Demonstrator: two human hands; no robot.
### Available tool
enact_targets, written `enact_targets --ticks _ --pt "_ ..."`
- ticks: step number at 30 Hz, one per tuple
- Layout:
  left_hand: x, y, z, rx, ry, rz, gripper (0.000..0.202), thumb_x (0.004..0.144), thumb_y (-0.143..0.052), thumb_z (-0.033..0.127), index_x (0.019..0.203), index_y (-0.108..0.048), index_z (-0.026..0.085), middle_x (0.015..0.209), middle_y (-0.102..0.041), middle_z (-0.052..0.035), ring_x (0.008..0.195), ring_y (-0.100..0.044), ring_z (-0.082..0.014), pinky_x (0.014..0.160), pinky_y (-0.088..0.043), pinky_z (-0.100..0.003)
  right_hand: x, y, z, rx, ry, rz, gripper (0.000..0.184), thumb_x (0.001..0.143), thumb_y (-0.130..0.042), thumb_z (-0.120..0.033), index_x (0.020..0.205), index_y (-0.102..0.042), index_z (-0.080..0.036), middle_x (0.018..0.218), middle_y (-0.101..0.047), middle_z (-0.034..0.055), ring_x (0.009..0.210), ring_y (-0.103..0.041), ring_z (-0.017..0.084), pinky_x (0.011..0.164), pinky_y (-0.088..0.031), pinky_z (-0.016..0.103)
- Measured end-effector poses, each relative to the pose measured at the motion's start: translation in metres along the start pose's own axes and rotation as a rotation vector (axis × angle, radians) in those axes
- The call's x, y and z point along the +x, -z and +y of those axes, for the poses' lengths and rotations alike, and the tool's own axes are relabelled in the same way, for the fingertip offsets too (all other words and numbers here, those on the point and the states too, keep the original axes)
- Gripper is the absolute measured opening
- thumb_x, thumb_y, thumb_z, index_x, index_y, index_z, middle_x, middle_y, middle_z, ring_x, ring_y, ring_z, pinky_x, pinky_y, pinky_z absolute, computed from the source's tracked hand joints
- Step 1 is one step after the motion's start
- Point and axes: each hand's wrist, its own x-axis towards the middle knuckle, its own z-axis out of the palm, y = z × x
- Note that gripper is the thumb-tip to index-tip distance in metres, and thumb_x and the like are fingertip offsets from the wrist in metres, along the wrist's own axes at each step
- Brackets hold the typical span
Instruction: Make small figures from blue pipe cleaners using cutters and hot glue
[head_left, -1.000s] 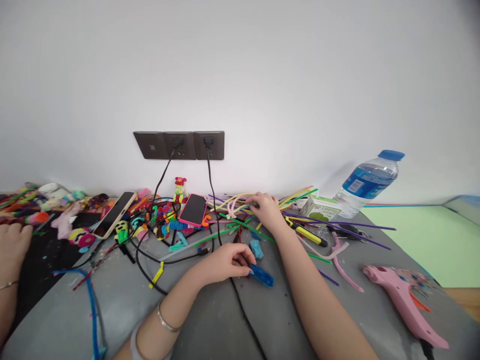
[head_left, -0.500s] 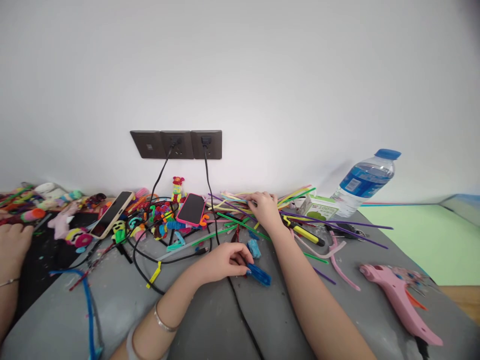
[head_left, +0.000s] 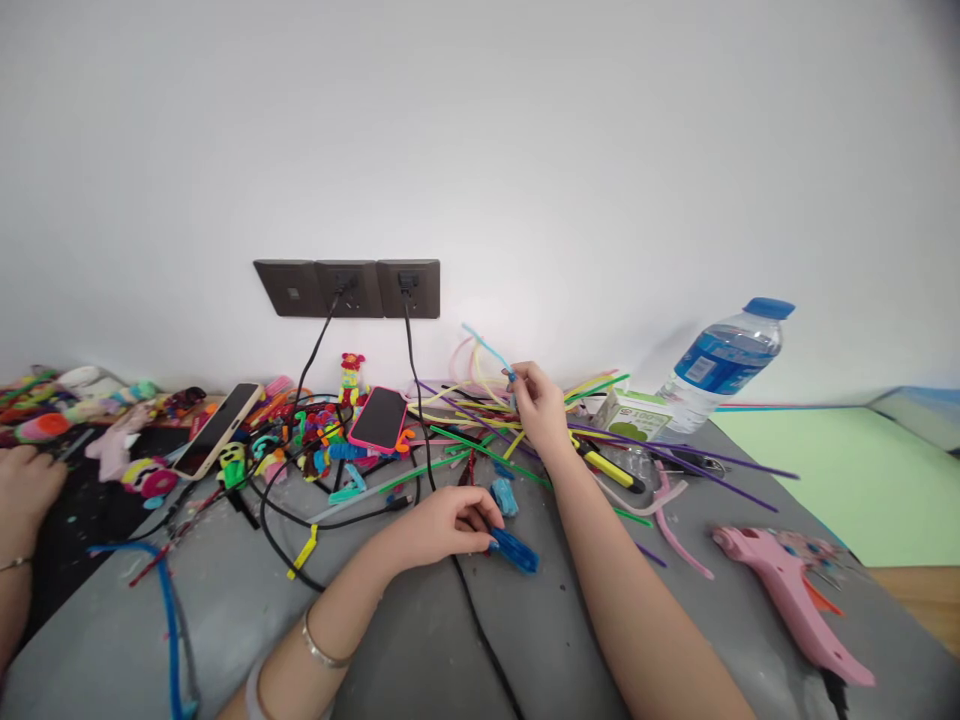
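At the far left edge I see another person's hand point(head_left: 26, 490) resting on a dark mat, well apart from the two hands I am watching. Moving right, a blue pipe cleaner point(head_left: 169, 610) curls over the grey table point(head_left: 247, 590), and behind it a beige-cased phone point(head_left: 217, 428) and a pink-cased phone point(head_left: 379, 418) lie among small bright craft pieces, with black cables point(head_left: 409, 350) running up to the wall sockets point(head_left: 346, 288). The left hand point(head_left: 442, 525) lies low on the table with its fingers point(head_left: 480, 530) curled in close, and their tips pinch the near end of a dark blue piece point(head_left: 516, 549). The rest of that piece lies flat on the table and sticks out to the right of the fingertips. Just behind it sits a small light blue bundle point(head_left: 504, 495), which neither hand touches. Further back, the right hand point(head_left: 540, 410) is raised over the heap of pipe cleaners point(head_left: 480, 420), thumb and forefinger closed tight on a light blue pipe cleaner point(head_left: 487, 350). This stem rises up and to the left from the fingertips, against the wall. I cannot tell how far it runs below the grip. To the right lie a yellow cutter point(head_left: 609, 468), a green box point(head_left: 634, 413), a water bottle point(head_left: 724, 362) and, nearest me, a pink glue gun point(head_left: 787, 590).
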Motion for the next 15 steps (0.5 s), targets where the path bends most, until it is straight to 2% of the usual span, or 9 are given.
enact_targets --ticks 4,8,12,15 --pt "0.0 0.0 0.001 -0.007 0.005 0.001 0.017 0.075 -0.067 0.018 0.091 -0.061 0.016 0.082 -0.062 -0.0013 0.075 -0.059 -0.0129 0.069 -0.044 -0.024 0.001 0.002 -0.012 0.196 0.041 0.179 0.015 0.095 -0.05 -0.036 0.094 -0.058 -0.022 0.075 -0.058 -0.001 0.057 -0.051 0.013 0.057 -0.044 0.026" --pt "0.0 -0.001 0.001 0.002 -0.002 0.005 0.016 0.074 -0.067 0.017 0.09 -0.062 0.016 0.081 -0.062 -0.0013 0.075 -0.059 -0.0131 0.069 -0.044 -0.025 0.006 0.01 -0.024 0.376 0.063 0.39 0.014 0.094 -0.055 -0.036 0.088 -0.053 -0.023 0.08 -0.061 -0.0011 0.056 -0.057 0.01 0.061 -0.05 0.025" --pt "-0.001 -0.003 0.001 0.007 -0.008 0.026 0.016 0.075 -0.067 0.018 0.09 -0.062 0.016 0.079 -0.062 -0.0006 0.074 -0.06 -0.0132 0.069 -0.045 -0.025 0.016 0.026 -0.028 0.549 0.056 0.513 0.012 0.092 -0.057 -0.035 0.09 -0.05 -0.025 0.081 -0.061 -0.0028 0.059 -0.061 0.009 0.064 -0.054 0.026" --pt "-0.001 -0.004 0.002 0.01 -0.015 0.053 0.016 0.076 -0.067 0.018 0.091 -0.062 0.016 0.077 -0.062 -0.0007 0.073 -0.061 -0.0136 0.069 -0.046 -0.025 0.021 0.04 -0.021 0.678 0.018 0.585 0.015 0.088 -0.061 -0.035 0.087 -0.05 -0.025 0.08 -0.059 -0.0036 0.061 -0.062 0.009 0.061 -0.054 0.023"
